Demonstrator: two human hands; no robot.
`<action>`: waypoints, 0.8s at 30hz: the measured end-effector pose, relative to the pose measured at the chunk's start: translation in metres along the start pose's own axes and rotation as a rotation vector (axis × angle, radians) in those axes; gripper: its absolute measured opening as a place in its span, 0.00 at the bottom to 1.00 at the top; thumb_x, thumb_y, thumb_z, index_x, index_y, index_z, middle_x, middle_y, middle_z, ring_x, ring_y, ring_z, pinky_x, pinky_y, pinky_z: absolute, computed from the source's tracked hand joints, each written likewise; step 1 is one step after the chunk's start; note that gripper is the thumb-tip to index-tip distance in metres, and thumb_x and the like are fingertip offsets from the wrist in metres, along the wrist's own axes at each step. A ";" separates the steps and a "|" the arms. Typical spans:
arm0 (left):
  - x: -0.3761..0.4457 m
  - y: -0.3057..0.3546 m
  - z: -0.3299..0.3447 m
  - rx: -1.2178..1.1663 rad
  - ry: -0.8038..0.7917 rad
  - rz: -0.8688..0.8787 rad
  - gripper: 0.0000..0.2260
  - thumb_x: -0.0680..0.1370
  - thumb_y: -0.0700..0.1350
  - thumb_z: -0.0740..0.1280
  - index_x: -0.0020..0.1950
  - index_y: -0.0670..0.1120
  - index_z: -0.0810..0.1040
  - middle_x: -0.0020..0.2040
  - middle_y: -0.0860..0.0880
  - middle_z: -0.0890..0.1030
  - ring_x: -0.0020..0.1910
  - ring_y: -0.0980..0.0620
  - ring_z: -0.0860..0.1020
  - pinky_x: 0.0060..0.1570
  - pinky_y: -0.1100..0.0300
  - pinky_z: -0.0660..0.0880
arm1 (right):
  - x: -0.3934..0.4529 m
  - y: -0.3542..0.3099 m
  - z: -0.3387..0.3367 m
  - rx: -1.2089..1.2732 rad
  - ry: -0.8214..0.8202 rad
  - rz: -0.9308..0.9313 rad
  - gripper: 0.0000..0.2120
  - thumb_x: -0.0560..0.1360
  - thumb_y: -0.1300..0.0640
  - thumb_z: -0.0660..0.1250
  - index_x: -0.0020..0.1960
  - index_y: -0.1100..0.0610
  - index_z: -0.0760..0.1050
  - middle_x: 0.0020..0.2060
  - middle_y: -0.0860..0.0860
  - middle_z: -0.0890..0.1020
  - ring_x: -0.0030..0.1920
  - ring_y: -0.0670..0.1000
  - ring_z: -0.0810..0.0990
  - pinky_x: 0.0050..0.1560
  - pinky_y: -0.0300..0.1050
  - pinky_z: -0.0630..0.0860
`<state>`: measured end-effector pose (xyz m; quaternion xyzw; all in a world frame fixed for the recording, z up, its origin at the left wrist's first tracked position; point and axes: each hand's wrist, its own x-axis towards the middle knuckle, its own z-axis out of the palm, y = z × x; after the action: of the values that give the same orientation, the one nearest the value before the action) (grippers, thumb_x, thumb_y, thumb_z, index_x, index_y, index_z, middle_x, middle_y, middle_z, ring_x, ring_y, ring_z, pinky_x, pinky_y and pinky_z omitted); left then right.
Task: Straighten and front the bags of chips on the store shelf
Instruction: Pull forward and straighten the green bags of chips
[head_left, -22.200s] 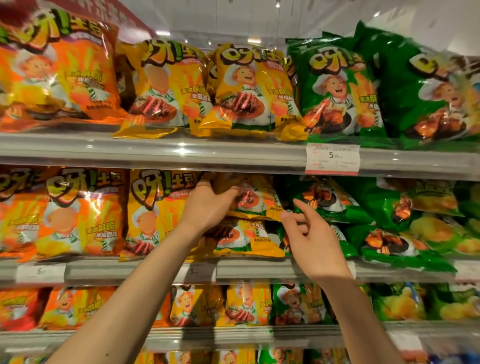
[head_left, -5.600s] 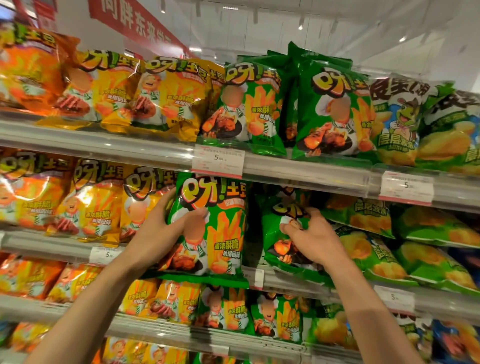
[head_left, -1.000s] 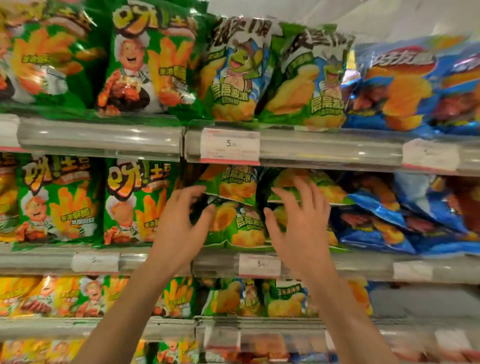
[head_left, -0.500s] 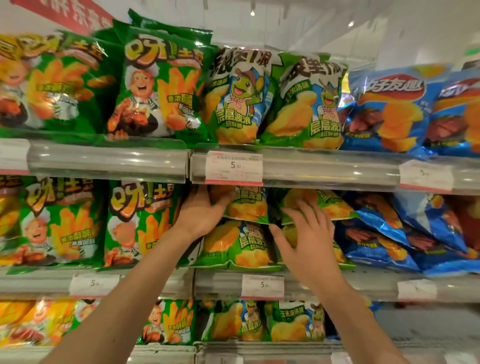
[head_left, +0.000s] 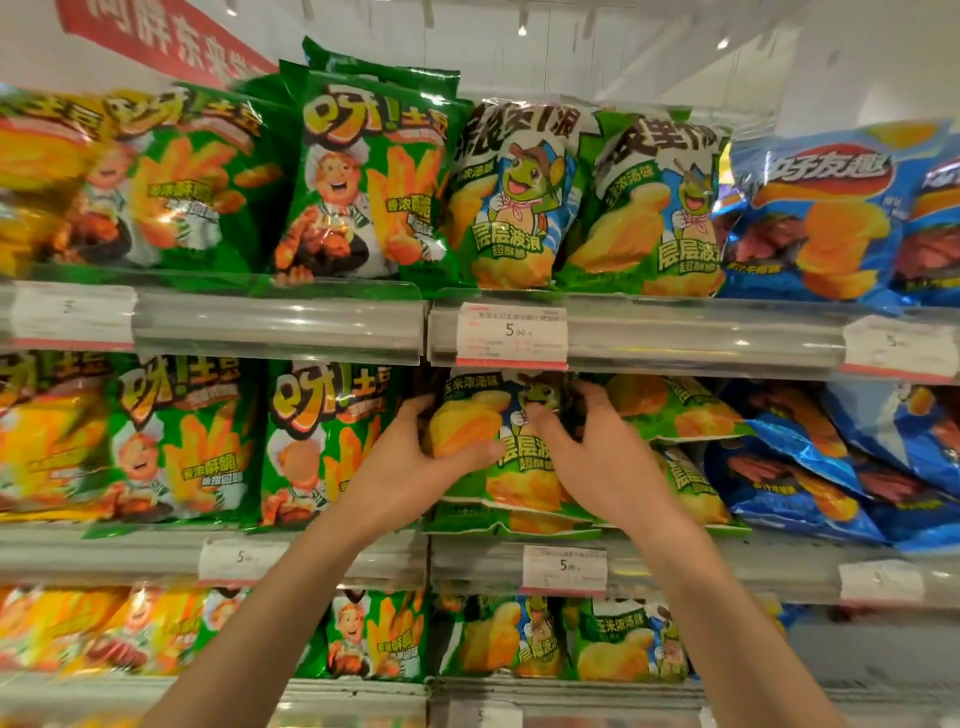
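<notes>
Two hands grip one green chip bag (head_left: 488, 447) upright on the middle shelf (head_left: 727, 564): left hand (head_left: 415, 462) curled around its left edge, right hand (head_left: 592, 457) pinching its right side.

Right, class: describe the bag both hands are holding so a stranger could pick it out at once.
Find the middle shelf, below the white price tag reading 5. Left of the slumped blue crinkly bags stands a green-and-yellow turtle-cartoon chip bag. It alone is upright and gripped by the left hand and right hand.
</notes>
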<state>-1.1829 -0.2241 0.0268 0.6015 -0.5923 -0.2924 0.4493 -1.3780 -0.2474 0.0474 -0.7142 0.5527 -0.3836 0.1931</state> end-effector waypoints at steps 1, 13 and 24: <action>-0.004 -0.001 -0.003 -0.007 -0.015 -0.006 0.50 0.63 0.66 0.75 0.79 0.51 0.58 0.67 0.53 0.73 0.61 0.55 0.75 0.55 0.64 0.73 | -0.001 -0.002 0.002 0.034 -0.017 0.020 0.27 0.79 0.37 0.62 0.72 0.49 0.64 0.57 0.47 0.80 0.59 0.55 0.79 0.58 0.52 0.76; -0.013 0.002 -0.010 -0.263 0.012 -0.118 0.19 0.78 0.60 0.65 0.67 0.60 0.68 0.53 0.61 0.76 0.47 0.62 0.77 0.43 0.64 0.74 | -0.045 0.014 0.018 0.571 -0.038 0.097 0.32 0.77 0.53 0.71 0.76 0.44 0.62 0.66 0.41 0.74 0.61 0.45 0.79 0.50 0.43 0.82; -0.051 -0.029 -0.075 -0.378 0.237 -0.087 0.19 0.73 0.58 0.71 0.62 0.64 0.71 0.55 0.52 0.81 0.49 0.51 0.84 0.44 0.55 0.80 | 0.001 -0.002 0.046 -0.078 0.004 0.000 0.23 0.81 0.46 0.62 0.72 0.54 0.69 0.68 0.54 0.74 0.66 0.55 0.74 0.64 0.47 0.70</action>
<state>-1.1099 -0.1626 0.0243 0.5616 -0.4435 -0.3446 0.6076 -1.3419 -0.2546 0.0199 -0.7203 0.5676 -0.3634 0.1641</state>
